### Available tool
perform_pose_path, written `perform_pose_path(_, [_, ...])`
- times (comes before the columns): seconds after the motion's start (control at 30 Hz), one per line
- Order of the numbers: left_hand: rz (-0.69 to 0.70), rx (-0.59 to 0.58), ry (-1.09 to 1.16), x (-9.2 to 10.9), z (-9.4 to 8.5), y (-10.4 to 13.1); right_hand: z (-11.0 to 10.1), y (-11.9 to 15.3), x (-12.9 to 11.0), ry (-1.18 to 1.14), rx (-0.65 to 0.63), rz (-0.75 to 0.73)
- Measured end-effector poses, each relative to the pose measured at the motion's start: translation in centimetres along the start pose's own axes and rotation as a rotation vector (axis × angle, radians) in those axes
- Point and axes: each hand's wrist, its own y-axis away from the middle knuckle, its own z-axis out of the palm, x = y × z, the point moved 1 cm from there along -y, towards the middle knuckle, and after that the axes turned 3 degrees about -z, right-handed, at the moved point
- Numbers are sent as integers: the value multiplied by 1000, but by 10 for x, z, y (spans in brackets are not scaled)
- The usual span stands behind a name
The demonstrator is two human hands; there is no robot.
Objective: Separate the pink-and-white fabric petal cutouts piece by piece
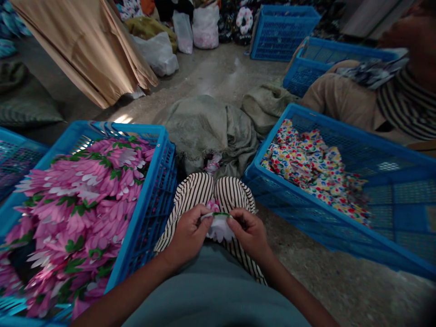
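A small white and pink fabric flower (220, 228) with a green upper edge is stretched between my two hands, above the striped trousers on my lap. My left hand (191, 230) pinches its left end between thumb and fingers. At the other end, my right hand (250, 231) has a similar pinch. Many pink fabric flowers (91, 190) with green parts are heaped in the blue crate (158, 159) on the left. Between my knees and just past them show more bits of pink fabric.
A blue crate (323, 195) with colourful patterned fabric stands on the right. Grey-green sacks (204, 122) lie ahead of my knees. A person in a striped top (405, 102) sits at the right. Farther back are a tan cloth (91, 45), white bags (206, 27) and more crates (286, 34).
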Motion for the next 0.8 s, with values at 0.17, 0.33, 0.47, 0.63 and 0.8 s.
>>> perform_pose_path(0.17, [-243, -73, 391, -5, 4, 0, -2, 5, -3, 41, 126, -90])
perform_pose_path(0.33, [-339, -178, 577, -4, 12, 0, -2, -3, -9, 106, 18, -149])
perform_pose_path(0.47, [-357, -217, 635, -5, 15, 1, -1, -5, -3, -218, 6, 109])
perform_pose_path(0.63, [-343, -186, 631, -2, 13, 2, 0, -3, 0, -457, 113, 150])
perform_pose_path(0.8, [-383, -322, 585, 3, 13, 4, 0, -4, -4, -317, 121, 82])
